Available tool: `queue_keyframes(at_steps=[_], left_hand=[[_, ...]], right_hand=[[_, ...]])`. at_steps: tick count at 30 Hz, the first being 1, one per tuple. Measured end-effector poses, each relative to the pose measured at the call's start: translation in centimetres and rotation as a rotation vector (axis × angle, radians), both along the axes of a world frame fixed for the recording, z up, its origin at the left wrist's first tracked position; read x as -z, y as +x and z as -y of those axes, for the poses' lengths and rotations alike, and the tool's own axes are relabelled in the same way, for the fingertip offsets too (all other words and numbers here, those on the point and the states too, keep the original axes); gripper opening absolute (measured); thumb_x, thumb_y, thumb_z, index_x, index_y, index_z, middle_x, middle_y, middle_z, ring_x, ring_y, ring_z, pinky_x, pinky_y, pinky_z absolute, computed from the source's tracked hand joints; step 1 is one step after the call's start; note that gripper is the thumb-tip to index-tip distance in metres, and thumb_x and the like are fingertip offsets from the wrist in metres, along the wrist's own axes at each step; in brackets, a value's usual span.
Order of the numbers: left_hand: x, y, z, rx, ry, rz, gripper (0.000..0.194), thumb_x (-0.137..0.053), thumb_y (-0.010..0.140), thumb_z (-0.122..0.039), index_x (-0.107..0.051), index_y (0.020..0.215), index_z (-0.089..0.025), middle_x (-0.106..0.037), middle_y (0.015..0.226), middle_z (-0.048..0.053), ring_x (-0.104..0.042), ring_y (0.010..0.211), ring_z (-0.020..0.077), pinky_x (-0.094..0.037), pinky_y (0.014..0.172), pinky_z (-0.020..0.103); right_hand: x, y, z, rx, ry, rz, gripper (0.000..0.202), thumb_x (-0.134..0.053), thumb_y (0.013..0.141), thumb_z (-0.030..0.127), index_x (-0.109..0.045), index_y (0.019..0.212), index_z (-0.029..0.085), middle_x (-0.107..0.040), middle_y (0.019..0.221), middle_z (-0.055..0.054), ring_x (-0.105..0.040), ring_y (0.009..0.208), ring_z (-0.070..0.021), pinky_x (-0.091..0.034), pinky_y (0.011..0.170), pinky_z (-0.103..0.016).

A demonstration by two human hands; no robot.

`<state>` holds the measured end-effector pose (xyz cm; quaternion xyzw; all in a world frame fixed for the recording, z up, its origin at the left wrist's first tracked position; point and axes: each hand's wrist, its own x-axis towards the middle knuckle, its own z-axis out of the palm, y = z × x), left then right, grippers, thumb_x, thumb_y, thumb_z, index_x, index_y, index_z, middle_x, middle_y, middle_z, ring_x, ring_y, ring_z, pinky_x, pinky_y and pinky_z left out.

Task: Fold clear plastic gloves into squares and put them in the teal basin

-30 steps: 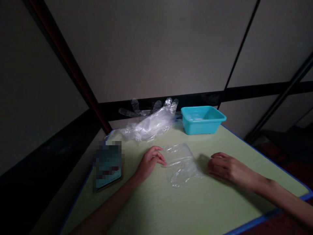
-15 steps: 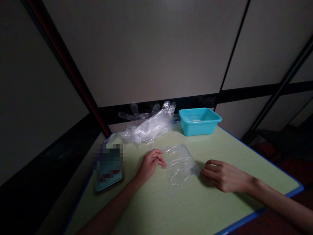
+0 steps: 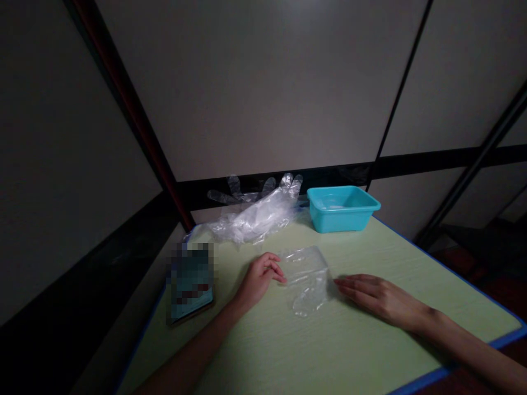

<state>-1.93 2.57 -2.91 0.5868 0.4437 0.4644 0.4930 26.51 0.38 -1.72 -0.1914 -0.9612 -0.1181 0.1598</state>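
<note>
A clear plastic disposable glove [image 3: 308,282] lies on the table between my hands, partly folded over itself. At its left edge is my left hand [image 3: 265,277], its fingers loosely bent and apart, with nothing seen in them. Whether those fingertips touch the glove I cannot tell. My right hand [image 3: 373,299] rests low over the table with its fingers stretched toward the glove's right edge. Its fingertips are at or just beside that edge.
A heap of clear plastic gloves [image 3: 259,216] sits at the back edge of the green table [image 3: 263,351]. Right of it stands a turquoise plastic basket [image 3: 343,216]. A phone-like device [image 3: 192,307], its screen blurred, is at the left edge. Wall panels [image 3: 272,99] rise behind.
My right hand's fingers have straightened and flattened, where they were curled at the glove's right edge. My left hand keeps its pose. The whole view has shifted slightly.
</note>
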Motion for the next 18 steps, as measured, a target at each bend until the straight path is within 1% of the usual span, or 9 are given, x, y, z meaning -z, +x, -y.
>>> queue_keyframes(at_steps=[4, 5, 9, 11, 14, 18], left_hand=[[0.1, -0.1, 0.0, 0.003, 0.000, 0.002, 0.019, -0.039, 0.063, -0.011, -0.045, 0.080, -0.015, -0.056, 0.058, -0.004, -0.063, 0.053, 0.0157, -0.043, 0.055, 0.026], [0.1, -0.1, -0.1, 0.005, 0.001, 0.006, 0.019, -0.039, 0.062, -0.011, -0.045, 0.080, -0.015, -0.056, 0.058, -0.004, -0.063, 0.053, 0.0158, -0.043, 0.055, 0.026], [0.2, 0.0, -0.1, 0.007, 0.000, 0.017, 0.019, -0.039, 0.062, -0.011, -0.045, 0.079, -0.015, -0.055, 0.058, -0.004, -0.062, 0.052, 0.0157, -0.044, 0.054, 0.026], [0.1, 0.0, -0.1, 0.004, -0.004, 0.020, 0.020, -0.039, 0.061, -0.010, -0.045, 0.079, -0.015, -0.054, 0.057, -0.005, -0.062, 0.052, 0.0155, -0.044, 0.054, 0.026], [0.1, 0.1, 0.0, 0.005, -0.005, 0.023, 0.021, -0.038, 0.061, -0.009, -0.045, 0.080, -0.015, -0.054, 0.057, -0.005, -0.062, 0.052, 0.0152, -0.044, 0.054, 0.025], [0.1, 0.1, 0.1, -0.001, -0.014, 0.027, 0.020, -0.040, 0.062, -0.009, -0.045, 0.081, -0.015, -0.054, 0.058, -0.005, -0.062, 0.053, 0.0146, -0.044, 0.055, 0.025]], right_hand=[[0.1, -0.5, -1.3, -0.029, 0.073, 0.057, 0.026, -0.035, 0.089, 0.014, -0.052, 0.108, 0.013, -0.063, 0.098, -0.009, -0.058, 0.082, -0.0150, -0.048, 0.068, -0.030], [0.1, -0.7, -1.6, -0.032, 0.097, 0.070, 0.025, -0.036, 0.089, 0.014, -0.054, 0.106, 0.013, -0.063, 0.097, -0.008, -0.058, 0.081, -0.0151, -0.048, 0.067, -0.030], [0.1, -1.2, -2.8, -0.030, 0.143, 0.064, 0.023, -0.036, 0.089, 0.014, -0.057, 0.098, 0.013, -0.060, 0.106, -0.010, -0.055, 0.093, -0.0170, -0.047, 0.076, -0.030], [0.2, -1.2, -3.1, -0.029, 0.133, 0.057, 0.025, -0.034, 0.089, 0.013, -0.057, 0.098, 0.012, -0.061, 0.105, -0.010, -0.056, 0.094, -0.0172, -0.047, 0.078, -0.030], [0.3, -1.2, -3.4, -0.017, 0.052, 0.055, 0.027, -0.032, 0.089, 0.014, -0.056, 0.101, 0.011, -0.062, 0.103, -0.011, -0.057, 0.092, -0.0173, -0.047, 0.078, -0.030], [-0.1, -1.2, -3.4, 0.044, -0.162, 0.014, 0.027, -0.035, 0.088, 0.016, -0.053, 0.107, 0.012, -0.061, 0.101, -0.012, -0.058, 0.090, -0.0174, -0.047, 0.076, -0.031]])
